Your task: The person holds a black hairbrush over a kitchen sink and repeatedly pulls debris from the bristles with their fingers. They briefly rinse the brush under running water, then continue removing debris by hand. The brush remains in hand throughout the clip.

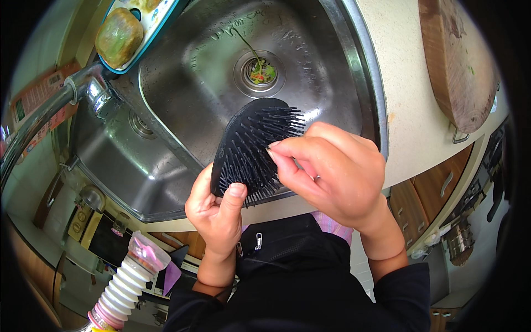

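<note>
A black hairbrush (249, 153) with a broad head is held above the front edge of the steel sink, its bristles facing up. My left hand (220, 207) grips its lower left end, thumb on the bristle side. On the brush's right, the thumb and forefinger of my right hand (332, 170) are pinched together at the bristles. A tiny dark bit shows at those fingertips; I cannot tell what it is. Below the brush, the right sink basin (327, 62) has a drain strainer (238, 79) holding green and reddish plant scraps (262, 72).
A chrome faucet (99, 97) reaches over the left basin (124, 166). A teal-rimmed tray with a mottled lump (119, 37) stands behind it. A thick wooden chopping board (460, 70) lies on the right counter (406, 124). A white corrugated hose (124, 290) rises at lower left.
</note>
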A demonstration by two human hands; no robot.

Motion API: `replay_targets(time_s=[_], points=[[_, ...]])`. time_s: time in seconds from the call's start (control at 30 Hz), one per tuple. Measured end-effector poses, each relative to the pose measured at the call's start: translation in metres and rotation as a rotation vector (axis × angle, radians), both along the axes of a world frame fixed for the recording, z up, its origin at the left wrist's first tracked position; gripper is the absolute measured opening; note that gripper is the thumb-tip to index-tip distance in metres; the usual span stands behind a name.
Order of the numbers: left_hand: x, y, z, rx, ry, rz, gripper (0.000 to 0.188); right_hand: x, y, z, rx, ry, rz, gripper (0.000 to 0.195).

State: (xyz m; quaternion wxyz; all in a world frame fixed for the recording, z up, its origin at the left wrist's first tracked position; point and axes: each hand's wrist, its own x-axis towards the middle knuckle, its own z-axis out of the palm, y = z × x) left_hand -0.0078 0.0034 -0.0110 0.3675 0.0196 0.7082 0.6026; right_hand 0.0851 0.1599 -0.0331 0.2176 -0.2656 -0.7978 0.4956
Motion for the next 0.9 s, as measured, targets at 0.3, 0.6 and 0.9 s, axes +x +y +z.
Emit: replay_targets(time_s=[0.3,0.6,0.9], points=[[0.001,0.001,0.002,-0.051,0.093,-0.112,0.038,-0.001,0.002,-0.008,-0.011,0.032,0.050,0.025],[0.000,0.007,0.005,-0.110,0.044,-0.047,0.038,0.006,0.005,0.002,0.084,-0.043,0.122,0.025],[0.000,0.007,0.005,-0.127,0.057,-0.117,0.037,0.003,0.010,-0.009,0.036,-0.063,0.182,0.021]])
